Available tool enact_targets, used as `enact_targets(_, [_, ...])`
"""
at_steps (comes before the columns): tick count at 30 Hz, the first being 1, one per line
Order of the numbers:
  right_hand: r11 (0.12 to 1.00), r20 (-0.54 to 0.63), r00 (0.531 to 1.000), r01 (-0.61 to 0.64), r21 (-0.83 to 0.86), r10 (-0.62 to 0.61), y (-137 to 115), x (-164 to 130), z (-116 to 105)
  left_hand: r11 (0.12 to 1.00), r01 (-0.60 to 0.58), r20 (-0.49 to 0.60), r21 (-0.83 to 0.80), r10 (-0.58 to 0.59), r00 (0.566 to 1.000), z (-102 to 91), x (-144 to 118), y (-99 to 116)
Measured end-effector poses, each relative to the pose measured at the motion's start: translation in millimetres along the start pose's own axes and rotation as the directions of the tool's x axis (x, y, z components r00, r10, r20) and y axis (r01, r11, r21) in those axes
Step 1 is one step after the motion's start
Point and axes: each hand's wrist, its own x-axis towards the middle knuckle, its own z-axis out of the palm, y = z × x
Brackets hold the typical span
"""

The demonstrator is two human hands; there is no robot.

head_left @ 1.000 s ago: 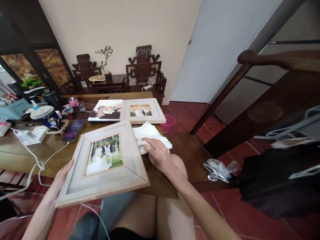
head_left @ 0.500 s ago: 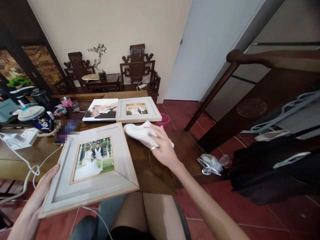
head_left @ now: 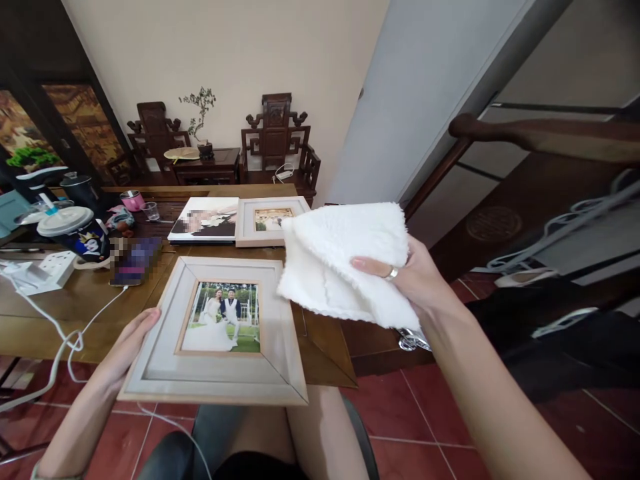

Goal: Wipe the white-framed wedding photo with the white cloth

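A pale wall (head_left: 225,47) and red floor (head_left: 415,407) surround our wooden table (head_left: 325,340), whose near edge runs just beyond our knees. Our left hand (head_left: 131,345) grasps the frame (head_left: 223,319) by its left edge, thumb on the rim; the frame leans back, its lower edge reaching out over our lap, and we cannot tell whether its back touches the table. Our right hand (head_left: 417,280) grips a white cloth (head_left: 345,253), thumb on top, raised to the right of the frame; the cloth's left edge comes up to the frame's right side, contact unclear. Beyond the cloth, partly covered by it in our view, a second frame (head_left: 273,217) lies with its left edge against a panel (head_left: 205,219). A strip of tabletop runs between these two and our frame. Ahead of the left hand are a phone (head_left: 135,260) and a cup (head_left: 83,233); a cable (head_left: 95,320) loops to its left. Right of the right hand, a chair (head_left: 550,143) bounds its sideways room; below that forearm, floor opens out.
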Motion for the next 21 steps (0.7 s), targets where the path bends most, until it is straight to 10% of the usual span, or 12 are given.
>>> enact_targets(6, [0.976, 0.045, 0.985, -0.169, 0.136, 0.165, 13, -3, 15, 0.996, -0.053, 0.097, 0.077, 0.046, 0.994, 19.8, 21, 2])
enact_targets(13, [0.967, 0.068, 0.994, -0.100, 0.236, 0.086, 33, 0, 56, 0.929, -0.300, 0.142, 0.216, 0.274, 0.951, 20.5, 24, 27])
enact_targets(16, [0.966, 0.082, 0.996, -0.042, 0.255, 0.022, 33, -6, 82, 0.805, -0.547, 0.190, 0.230, 0.514, 0.837, 33.1, 2, 56])
enact_targets(21, [0.964, 0.082, 0.994, 0.046, 0.263, -0.070, 33, -30, 122, 0.800, -0.599, 0.329, -0.029, 0.573, 0.750, 83.3, -26, 92])
